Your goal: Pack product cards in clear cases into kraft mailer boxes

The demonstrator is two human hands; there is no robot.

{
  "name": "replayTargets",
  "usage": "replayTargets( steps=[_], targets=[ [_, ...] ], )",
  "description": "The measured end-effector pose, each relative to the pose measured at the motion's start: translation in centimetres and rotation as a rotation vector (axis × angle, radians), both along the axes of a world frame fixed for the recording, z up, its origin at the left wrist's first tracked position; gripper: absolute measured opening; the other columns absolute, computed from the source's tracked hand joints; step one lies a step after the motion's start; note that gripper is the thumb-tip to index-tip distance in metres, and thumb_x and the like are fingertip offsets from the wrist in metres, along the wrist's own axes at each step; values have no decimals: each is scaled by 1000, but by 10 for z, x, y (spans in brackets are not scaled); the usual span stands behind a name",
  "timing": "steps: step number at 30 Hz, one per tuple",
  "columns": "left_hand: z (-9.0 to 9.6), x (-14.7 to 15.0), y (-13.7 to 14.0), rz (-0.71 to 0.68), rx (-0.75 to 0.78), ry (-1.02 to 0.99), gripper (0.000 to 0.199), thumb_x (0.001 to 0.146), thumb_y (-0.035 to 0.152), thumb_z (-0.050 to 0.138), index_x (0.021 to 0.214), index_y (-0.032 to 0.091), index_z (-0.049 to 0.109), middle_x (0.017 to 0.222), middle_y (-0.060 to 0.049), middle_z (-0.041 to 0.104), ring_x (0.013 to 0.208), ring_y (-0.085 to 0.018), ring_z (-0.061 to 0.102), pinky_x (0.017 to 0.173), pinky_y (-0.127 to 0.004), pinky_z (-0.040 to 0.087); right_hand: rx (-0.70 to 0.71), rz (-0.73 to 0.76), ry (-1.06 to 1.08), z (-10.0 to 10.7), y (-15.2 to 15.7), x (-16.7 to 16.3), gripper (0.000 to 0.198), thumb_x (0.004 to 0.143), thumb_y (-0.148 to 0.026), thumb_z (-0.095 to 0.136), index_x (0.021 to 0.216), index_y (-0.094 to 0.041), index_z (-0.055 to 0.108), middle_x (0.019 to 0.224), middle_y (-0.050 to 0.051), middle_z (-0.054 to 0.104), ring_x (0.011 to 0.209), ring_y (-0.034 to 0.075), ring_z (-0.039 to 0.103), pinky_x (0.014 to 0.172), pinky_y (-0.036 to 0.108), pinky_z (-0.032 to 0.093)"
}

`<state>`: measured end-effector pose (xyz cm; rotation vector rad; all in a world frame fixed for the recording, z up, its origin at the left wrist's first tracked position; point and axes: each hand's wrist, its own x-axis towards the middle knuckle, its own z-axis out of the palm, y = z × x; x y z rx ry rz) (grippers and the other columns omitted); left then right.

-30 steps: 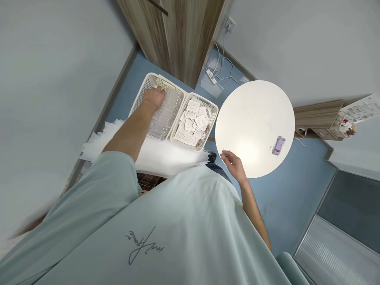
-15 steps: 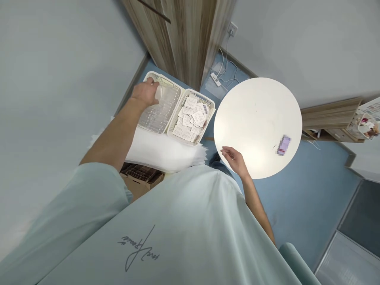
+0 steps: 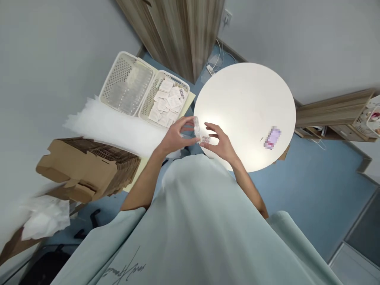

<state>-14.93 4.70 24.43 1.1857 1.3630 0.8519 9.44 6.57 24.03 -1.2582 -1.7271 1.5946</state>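
Observation:
My left hand (image 3: 178, 136) grips a clear plastic container (image 3: 196, 127), thumb below and fingers above, over the near-left edge of the round white table (image 3: 246, 91). The container is seen nearly edge-on. Just to its right is my right hand (image 3: 219, 144), thumb and fingers apart in a curve facing the container. Between the two hands shows a small patch of reddish-grey marks (image 3: 206, 139); I cannot tell whether it is print or a separate item, nor whether my right hand touches it.
Left of the table stand a white basket of clear plastic containers (image 3: 123, 95) and another basket with white packets (image 3: 166, 101). White sheets (image 3: 118, 128) and folded cardboard boxes (image 3: 86, 168) lie nearer me. A blurred purple object (image 3: 272, 137) rests on the table.
My left hand has come out of the container basket and moved right with a clear container. My right hand has shifted left and spread its fingers. The view has turned, showing more cardboard.

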Motion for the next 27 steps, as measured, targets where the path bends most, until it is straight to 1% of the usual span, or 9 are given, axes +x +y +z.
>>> replayTargets(
  steps=[2,4,7,10,13,17,22,27],
  targets=[
    [4,25,-19,-16,-50,-63,83,78,57,100,151,31,72,149,-12,71,144,-40,68,119,-53,64,-27,25,31,7,-7,17,80,94,-66,89,165,-43,62,167,5,63,153,34,64,124,54,59],
    [6,42,-31,-30,-74,-95,82,79,61,99,151,32,72,150,-12,72,145,-40,67,120,-55,64,-62,42,53,12,-17,31,75,95,-65,88,163,-44,64,163,4,66,150,34,66,125,55,59],
    [8,57,-40,-46,-97,-120,81,80,64,98,150,33,72,149,-12,72,147,-41,67,120,-56,64,-87,37,66,14,-31,47,71,97,-64,87,162,-46,65,163,3,67,151,34,67,125,57,60],
    [10,67,-44,-51,-118,-133,82,77,67,99,148,34,73,150,-13,70,146,-41,68,117,-55,66,-77,16,84,13,-42,54,72,98,-66,86,163,-46,64,167,4,64,153,34,65,126,56,60],
    [10,70,-45,-77,-111,-172,80,78,66,100,147,34,75,150,-12,68,142,-42,71,115,-56,67,-79,-3,123,12,-49,57,74,98,-67,85,165,-45,62,171,4,60,153,32,66,126,53,62],
    [5,66,-45,-134,-127,-193,79,77,65,101,146,33,79,144,-12,70,136,-40,74,114,-55,68,-130,-36,169,12,-57,57,81,96,-66,88,169,-42,61,171,4,63,153,33,66,124,55,64],
    [-9,59,-45,-207,-139,-195,79,78,63,102,145,27,81,135,-11,74,121,-34,79,112,-51,69,-241,-63,147,5,-65,58,90,88,-66,93,169,-39,63,170,3,66,155,40,66,118,58,69],
    [-26,59,-53,-191,-180,-248,73,79,61,102,139,24,85,138,-13,76,114,-32,81,111,-52,69,-327,-61,143,-3,-70,60,93,83,-63,98,167,-35,67,164,7,71,152,44,69,111,59,72]
  ],
)
